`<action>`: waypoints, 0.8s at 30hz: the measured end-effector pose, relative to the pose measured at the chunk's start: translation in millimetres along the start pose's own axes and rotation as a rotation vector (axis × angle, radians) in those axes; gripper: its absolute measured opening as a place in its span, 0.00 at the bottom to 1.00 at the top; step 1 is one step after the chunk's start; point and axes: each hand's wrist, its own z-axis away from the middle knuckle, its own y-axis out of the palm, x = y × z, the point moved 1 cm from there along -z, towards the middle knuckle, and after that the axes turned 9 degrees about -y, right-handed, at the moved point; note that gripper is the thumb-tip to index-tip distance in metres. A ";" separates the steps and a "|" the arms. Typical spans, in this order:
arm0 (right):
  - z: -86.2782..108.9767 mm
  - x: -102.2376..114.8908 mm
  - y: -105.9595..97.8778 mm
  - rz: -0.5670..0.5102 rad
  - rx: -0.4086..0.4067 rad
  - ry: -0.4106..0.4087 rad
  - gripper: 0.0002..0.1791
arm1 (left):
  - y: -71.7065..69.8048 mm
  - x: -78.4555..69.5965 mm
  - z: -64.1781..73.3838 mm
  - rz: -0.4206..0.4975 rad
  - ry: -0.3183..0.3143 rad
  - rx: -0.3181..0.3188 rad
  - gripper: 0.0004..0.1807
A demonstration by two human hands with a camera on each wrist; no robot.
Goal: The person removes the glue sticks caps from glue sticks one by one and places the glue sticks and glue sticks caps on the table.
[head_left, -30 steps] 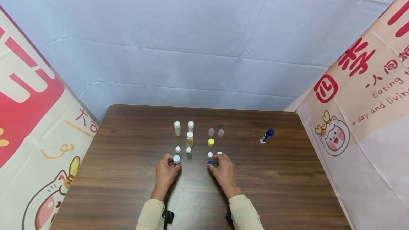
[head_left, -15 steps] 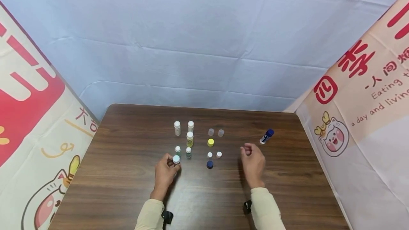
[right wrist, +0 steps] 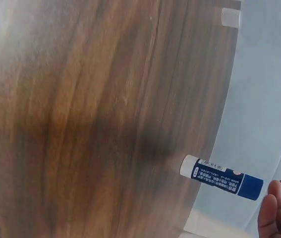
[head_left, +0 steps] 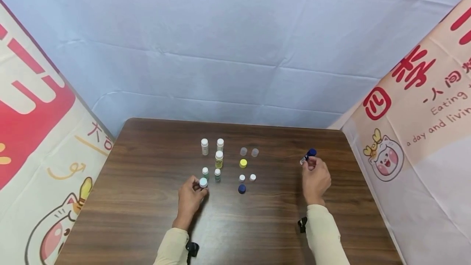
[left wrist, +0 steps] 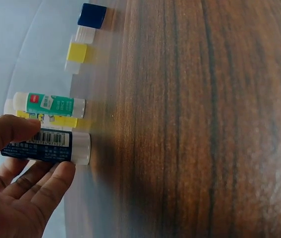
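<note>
My left hand (head_left: 192, 199) grips an uncapped dark blue glue stick (left wrist: 41, 146) standing upright, thumb on one side and fingers on the other. Right behind it are a green glue stick (left wrist: 51, 104) and a yellow-labelled one (head_left: 219, 160). Over at the right, my right hand (head_left: 316, 179) is beside a blue-capped glue stick (right wrist: 217, 176) that stands upright on its white base. In the right wrist view its fingers (right wrist: 269, 213) are parted near the blue cap, with a gap between them and the stick.
Several other glue sticks, including a white one (head_left: 205, 147), stand in a group at the left. Loose caps lie mid-table: a blue cap (head_left: 241, 189), a yellow cap (head_left: 243, 163), white caps (head_left: 252, 177) and translucent caps (head_left: 255, 152). Printed cloth walls flank the wooden table (head_left: 154, 216).
My right hand has left the blue cap, now lying on the table, and moved right to the capped glue stick. The left hand stays on its glue stick.
</note>
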 end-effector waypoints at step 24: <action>-25.9 -12.2 15.6 0.074 0.173 0.006 0.23 | 1.5 3.3 -0.2 -0.010 0.003 -0.008 0.14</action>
